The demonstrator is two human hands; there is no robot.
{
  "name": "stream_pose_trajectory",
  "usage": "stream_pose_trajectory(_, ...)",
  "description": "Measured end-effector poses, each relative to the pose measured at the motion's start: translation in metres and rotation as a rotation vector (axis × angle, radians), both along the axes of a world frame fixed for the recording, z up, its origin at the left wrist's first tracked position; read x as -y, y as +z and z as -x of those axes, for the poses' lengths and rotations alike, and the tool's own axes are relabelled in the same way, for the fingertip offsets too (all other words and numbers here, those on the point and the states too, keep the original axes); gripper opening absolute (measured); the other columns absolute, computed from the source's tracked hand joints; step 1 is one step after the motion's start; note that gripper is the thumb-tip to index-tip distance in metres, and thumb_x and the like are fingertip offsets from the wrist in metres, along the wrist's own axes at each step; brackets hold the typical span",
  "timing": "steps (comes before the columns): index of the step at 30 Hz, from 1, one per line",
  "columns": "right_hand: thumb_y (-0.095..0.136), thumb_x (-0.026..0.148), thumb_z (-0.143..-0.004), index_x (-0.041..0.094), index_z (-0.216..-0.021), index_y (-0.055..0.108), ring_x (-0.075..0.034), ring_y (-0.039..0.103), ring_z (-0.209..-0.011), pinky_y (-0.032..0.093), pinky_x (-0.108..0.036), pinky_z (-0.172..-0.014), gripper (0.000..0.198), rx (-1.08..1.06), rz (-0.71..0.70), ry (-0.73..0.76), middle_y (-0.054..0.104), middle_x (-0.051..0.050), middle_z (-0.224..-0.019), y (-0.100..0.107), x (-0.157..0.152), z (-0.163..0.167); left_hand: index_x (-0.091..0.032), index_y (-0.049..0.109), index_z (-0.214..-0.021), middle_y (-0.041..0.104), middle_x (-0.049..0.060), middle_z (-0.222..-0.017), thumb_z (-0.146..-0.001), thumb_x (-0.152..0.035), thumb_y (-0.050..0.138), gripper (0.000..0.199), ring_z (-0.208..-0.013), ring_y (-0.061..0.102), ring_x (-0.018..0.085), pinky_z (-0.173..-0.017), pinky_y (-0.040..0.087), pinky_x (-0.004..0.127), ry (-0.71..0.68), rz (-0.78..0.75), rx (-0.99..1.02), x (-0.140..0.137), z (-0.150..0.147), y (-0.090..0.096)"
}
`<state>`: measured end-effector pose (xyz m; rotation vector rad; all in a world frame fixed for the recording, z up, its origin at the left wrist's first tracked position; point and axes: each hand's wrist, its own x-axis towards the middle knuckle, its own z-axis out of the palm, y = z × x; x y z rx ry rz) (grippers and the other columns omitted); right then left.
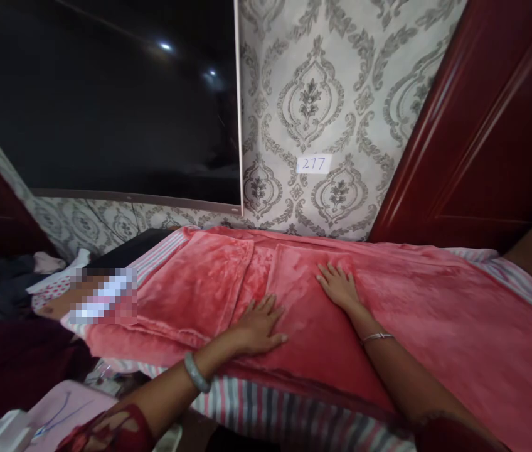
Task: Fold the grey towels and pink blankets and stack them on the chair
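Observation:
A plush pinkish-red blanket (411, 301) lies over a surface in front of me, partly folded into flat layers at the left and middle. My left hand (257, 326) rests palm down, fingers spread, at the left edge of the middle folded section (303, 326). Farther back on that same section, my right hand (339, 285) lies flat with its fingers apart. Another folded part (191, 282) of the blanket sits to the left. Neither hand grips anything.
Under the blanket, a striped cloth (256, 402) hangs over the front edge. A large television (106, 107) is on the patterned wall (313, 81), beside a dark red door (482, 125). Clothes (16, 358) and a pink box-like item (59, 408) are at the left.

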<state>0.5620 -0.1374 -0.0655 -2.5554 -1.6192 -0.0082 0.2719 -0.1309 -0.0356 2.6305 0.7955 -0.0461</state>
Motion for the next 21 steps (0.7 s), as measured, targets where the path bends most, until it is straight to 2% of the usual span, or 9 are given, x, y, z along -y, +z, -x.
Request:
stream_pose_trajectory(2, 0.026, 0.042, -0.105, 0.024, -0.159, 0.032, -0.030, 0.025, -0.151, 0.021, -0.054, -0.120, 0.057, -0.011, 0.014, -0.008, 0.028, -0.009, -0.165, 0.001, 0.000, 0.003, -0.020, 0.044, -0.152, 0.028, 0.016, -0.165, -0.089, -0.048, 0.059, 0.071, -0.153, 0.022, 0.033, -0.124, 0.019, 0.053, -0.017, 0.048, 0.045, 0.000, 0.020, 0.008)
stream_pose_trajectory(4, 0.027, 0.040, -0.105, 0.022, -0.159, 0.031, -0.030, 0.024, -0.152, 0.021, -0.054, -0.120, 0.058, -0.044, 0.022, -0.002, 0.027, -0.011, -0.166, 0.004, 0.000, 0.013, -0.024, 0.048, -0.150, 0.035, 0.012, -0.163, -0.091, -0.044, 0.056, 0.063, -0.151, 0.031, 0.029, -0.124, 0.023, 0.048, 0.012, 0.023, 0.102, -0.008, 0.039, 0.018)
stream_pose_trajectory(6, 0.027, 0.041, -0.104, 0.021, -0.160, 0.029, -0.029, 0.021, -0.153, 0.021, -0.054, -0.120, 0.059, -0.087, 0.020, 0.063, 0.024, -0.011, -0.166, 0.006, -0.001, 0.031, -0.022, 0.045, -0.152, 0.037, 0.011, -0.162, -0.095, -0.039, 0.049, 0.060, -0.151, 0.032, 0.026, -0.124, 0.022, 0.046, 0.131, -0.087, 0.137, -0.025, 0.053, 0.028)
stream_pose_trajectory(8, 0.029, 0.043, -0.103, 0.022, -0.160, 0.029, -0.030, 0.017, -0.154, 0.018, -0.055, -0.121, 0.060, -0.119, 0.019, 0.183, 0.021, -0.010, -0.167, 0.006, 0.000, 0.056, -0.017, 0.037, -0.156, 0.031, 0.014, -0.164, -0.097, -0.036, 0.043, 0.061, -0.153, 0.025, 0.028, -0.125, 0.016, 0.051, 0.302, -0.233, 0.119, -0.046, 0.062, 0.032)
stream_pose_trajectory(10, 0.035, 0.045, -0.102, 0.022, -0.160, 0.029, -0.031, 0.014, -0.154, 0.014, -0.055, -0.122, 0.063, -0.144, 0.013, 0.329, 0.019, -0.011, -0.168, 0.004, 0.003, 0.084, -0.016, 0.032, -0.158, 0.022, 0.016, -0.167, -0.098, -0.039, 0.042, 0.065, -0.155, 0.015, 0.033, -0.123, 0.011, 0.060, 0.421, -0.311, 0.029, -0.064, 0.065, 0.026)
stream_pose_trajectory(13, 0.044, 0.049, -0.098, 0.021, -0.158, 0.035, -0.032, 0.012, -0.155, 0.012, -0.054, -0.123, 0.066, -0.235, -0.010, 0.544, 0.018, -0.013, -0.168, -0.003, 0.009, 0.117, -0.018, 0.030, -0.159, 0.014, 0.015, -0.169, -0.098, -0.048, 0.043, 0.069, -0.155, 0.006, 0.040, -0.120, 0.010, 0.067, 0.431, -0.298, -0.125, -0.078, 0.066, 0.006)
stream_pose_trajectory(17, 0.047, 0.044, -0.095, 0.020, -0.150, 0.049, -0.029, 0.030, -0.150, 0.021, -0.050, -0.123, 0.060, -0.482, -0.165, 0.691, 0.038, -0.013, -0.160, 0.000, -0.007, 0.129, -0.020, 0.030, -0.159, 0.017, 0.014, -0.169, -0.099, -0.049, 0.038, 0.067, -0.155, 0.005, 0.038, -0.121, 0.010, 0.065, 0.383, -0.268, -0.103, -0.076, 0.075, -0.008)
stream_pose_trajectory(19, 0.053, 0.037, -0.090, 0.017, -0.147, 0.052, -0.028, 0.042, -0.143, 0.027, -0.048, -0.121, 0.060, -0.638, -0.317, 0.635, 0.048, -0.014, -0.153, 0.007, -0.030, 0.127, -0.019, 0.035, -0.157, 0.023, 0.015, -0.167, -0.098, -0.048, 0.041, 0.066, -0.155, 0.012, 0.037, -0.122, 0.014, 0.062, 0.370, -0.230, -0.064, -0.066, 0.083, -0.005)
stream_pose_trajectory(21, 0.060, 0.029, -0.082, 0.018, -0.144, 0.053, -0.026, 0.055, -0.129, 0.037, -0.047, -0.116, 0.063, -0.885, -0.427, 0.479, 0.060, -0.014, -0.141, 0.014, -0.060, 0.126, -0.017, 0.038, -0.156, 0.029, 0.016, -0.165, -0.096, -0.046, 0.046, 0.067, -0.154, 0.020, 0.035, -0.123, 0.019, 0.058, 0.349, -0.209, -0.027, -0.048, 0.090, 0.002)
